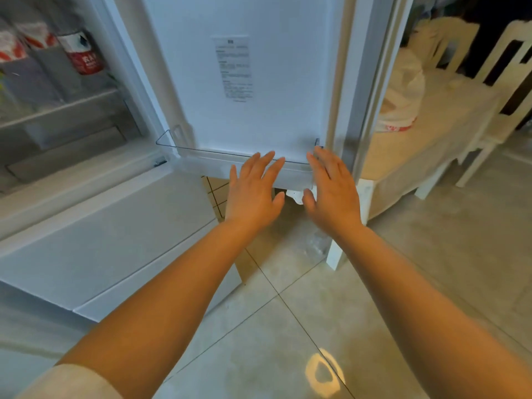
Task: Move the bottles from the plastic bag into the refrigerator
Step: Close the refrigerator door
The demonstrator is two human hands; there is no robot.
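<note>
Left hand [253,191] and right hand [331,191] at centre frame, both spread flat with fingers loose, palms down, grasping nothing, fingertips at or just over the clear door bin [230,155] of the open refrigerator door [244,82]; contact impossible to tell. Bottles [82,53] with red-and-white labels standing blurred on a refrigerator shelf [57,108], upper left. White plastic bag [403,96] resting on a pale surface [449,116], upper right, beside cream chairs [506,67]. Tiled floor [316,326] below.
</note>
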